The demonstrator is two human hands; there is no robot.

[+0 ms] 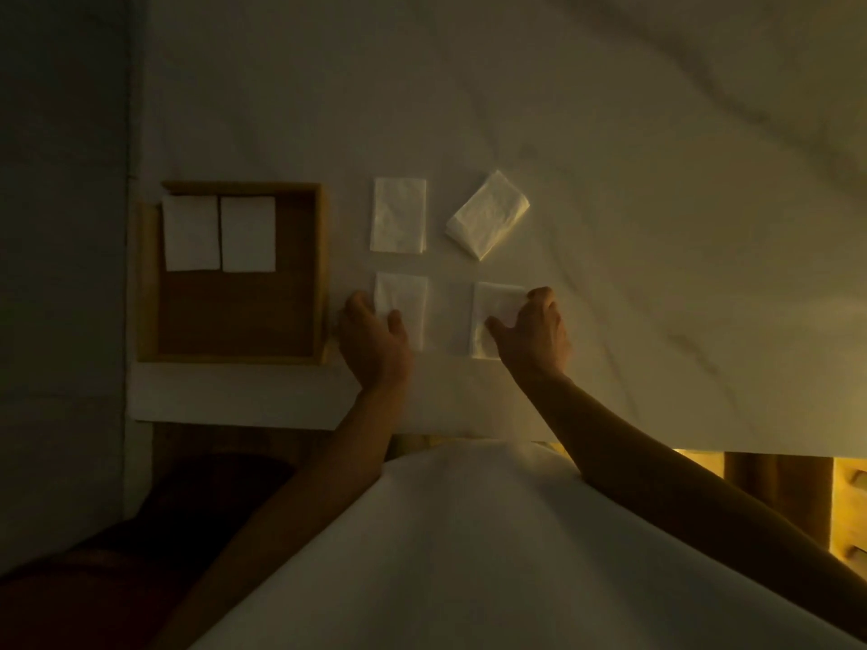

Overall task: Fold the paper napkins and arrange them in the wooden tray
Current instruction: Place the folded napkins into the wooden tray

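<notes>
On the pale marbled table (610,133), a square wooden tray (320,274) sits near the left edge, holding two folded white paper napkins (191,232) side by side along its far wall. Four more napkins (399,215) lie beside it. The left hand (373,340) pinches one napkin's near-left corner; the right hand (535,337) grips another's right edge.
</notes>
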